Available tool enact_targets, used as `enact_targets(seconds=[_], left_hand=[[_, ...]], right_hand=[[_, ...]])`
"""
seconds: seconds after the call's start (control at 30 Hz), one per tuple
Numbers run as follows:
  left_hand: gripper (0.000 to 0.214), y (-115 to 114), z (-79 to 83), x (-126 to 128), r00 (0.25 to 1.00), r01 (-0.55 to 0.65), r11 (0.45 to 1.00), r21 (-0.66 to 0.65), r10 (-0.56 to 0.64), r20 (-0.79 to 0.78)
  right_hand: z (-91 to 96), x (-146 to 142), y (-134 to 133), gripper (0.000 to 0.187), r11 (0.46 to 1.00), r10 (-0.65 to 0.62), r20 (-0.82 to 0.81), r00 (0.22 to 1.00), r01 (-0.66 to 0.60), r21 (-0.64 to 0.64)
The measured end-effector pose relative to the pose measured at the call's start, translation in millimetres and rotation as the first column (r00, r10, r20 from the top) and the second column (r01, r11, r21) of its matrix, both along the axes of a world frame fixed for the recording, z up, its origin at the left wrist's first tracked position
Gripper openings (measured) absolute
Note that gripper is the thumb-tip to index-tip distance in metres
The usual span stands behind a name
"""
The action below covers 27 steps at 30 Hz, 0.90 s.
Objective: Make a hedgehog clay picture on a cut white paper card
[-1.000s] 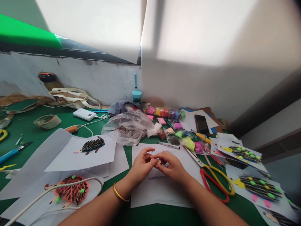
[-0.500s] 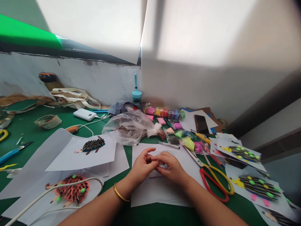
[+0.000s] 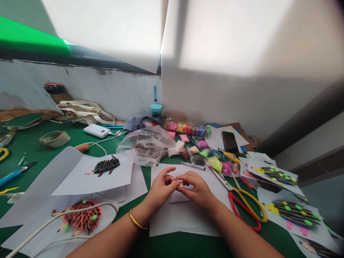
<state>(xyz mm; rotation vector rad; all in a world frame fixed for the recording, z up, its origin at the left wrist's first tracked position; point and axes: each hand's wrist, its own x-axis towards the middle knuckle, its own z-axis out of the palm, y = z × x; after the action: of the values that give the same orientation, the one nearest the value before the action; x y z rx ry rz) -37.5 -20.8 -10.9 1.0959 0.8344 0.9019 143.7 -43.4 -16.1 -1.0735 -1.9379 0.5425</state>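
Above a white sheet of paper (image 3: 188, 220) my two hands meet, fingertips close together. My left hand (image 3: 163, 188), with a gold bangle (image 3: 137, 219) on its wrist, pinches a small pale piece (image 3: 181, 184) that looks like soft clay. My right hand (image 3: 195, 190) has its thumb and fingers closed around the other side of the same piece. Most of the piece is hidden by the fingers. Blue lines of a drawing show on the paper just behind them. A pen (image 3: 192, 165) lies at the sheet's top edge, and scissors (image 3: 243, 200) with red and yellow handles rest to the right.
Packets of coloured clay (image 3: 215, 163) and a plastic bag (image 3: 146, 145) lie beyond the paper. Hedgehog pictures are at left (image 3: 106, 165) and right (image 3: 292, 211). A white cable (image 3: 61, 213) loops across the left papers. A phone (image 3: 230, 142) and power bank (image 3: 97, 130) lie farther back.
My right hand's fingers have lifted and parted slightly from the left, so the small pale piece between the fingertips now shows. Everything else on the table stays put.
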Motion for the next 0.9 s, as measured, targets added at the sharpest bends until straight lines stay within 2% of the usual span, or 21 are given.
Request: enact_targets(seconds=[0.17, 0.33, 0.5, 0.7, 0.9], left_hand=[[0.061, 0.6, -3.2, 0.2, 1.000, 0.019, 1.000, 0.010, -0.019, 0.004], [0.054, 1.8, -2.9, 0.5, 0.999, -0.026, 0.999, 0.042, 0.027, -0.023], [0.054, 1.8, -2.8, 0.8, 0.998, -0.042, 0.995, 0.092, 0.047, -0.050], [0.044, 1.1, -1.1, 2.3, 0.998, -0.052, 0.997, 0.057, 0.054, -0.031], [0.038, 1.5, -1.9, 3.5, 0.995, -0.071, 0.996, 0.056, 0.075, -0.072]], right_hand=[[-0.8, -0.5, -0.2, 0.018, 1.000, 0.006, -0.016, 1.000, -0.006, -0.013], [-0.3, -0.4, -0.3, 0.032, 0.995, -0.013, -0.045, 0.999, 0.009, -0.095], [0.7, -1.9, -0.2, 0.019, 0.966, -0.096, -0.102, 0.990, 0.068, -0.251], [1.6, -1.6, 1.0, 0.015, 0.945, -0.200, -0.166, 0.966, 0.145, -0.294], [1.1, -2.6, 1.3, 0.020, 0.935, -0.171, -0.192, 0.966, 0.097, -0.342]])
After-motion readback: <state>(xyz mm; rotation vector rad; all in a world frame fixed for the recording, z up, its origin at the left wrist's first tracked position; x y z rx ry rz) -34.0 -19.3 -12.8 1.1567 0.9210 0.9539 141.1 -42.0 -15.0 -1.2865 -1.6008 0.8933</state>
